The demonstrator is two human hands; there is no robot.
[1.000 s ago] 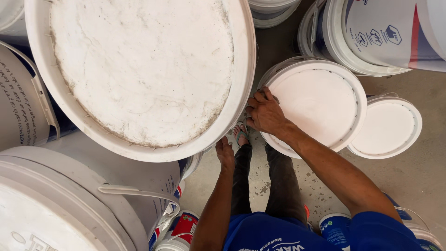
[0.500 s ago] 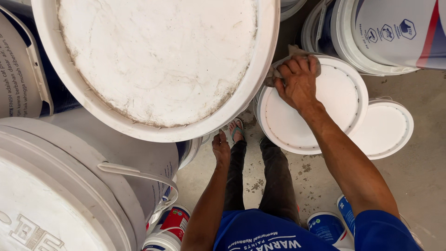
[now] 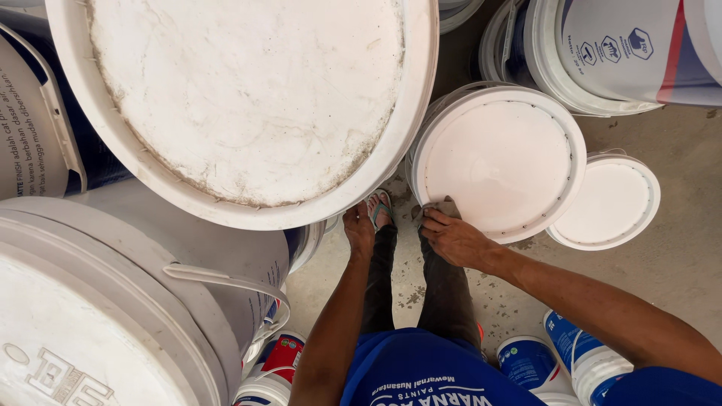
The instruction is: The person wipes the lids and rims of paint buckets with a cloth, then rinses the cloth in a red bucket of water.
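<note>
A very large white bucket lid (image 3: pixel 248 105), crusted and stained, fills the upper left, seen from above. Below it at the left stand more big white buckets (image 3: pixel 98 301) with plastic handles. To the right sits a medium white pail (image 3: pixel 500 162) on the concrete floor (image 3: pixel 677 263), its lid seated flat as far as can be seen. Just beside it, touching, is a smaller white-lidded pail (image 3: pixel 605 201). The person stands over them in a blue shirt and dark trousers. The right hand (image 3: pixel 455 237) rests with fingers curled on the near rim of the medium pail's lid, pressing or gripping the edge. The left hand (image 3: pixel 359 229) hangs by the big lid's underside; whether it holds anything, I cannot tell. Small blue-and-white cans (image 3: pixel 526 361) sit by the feet.
</note>
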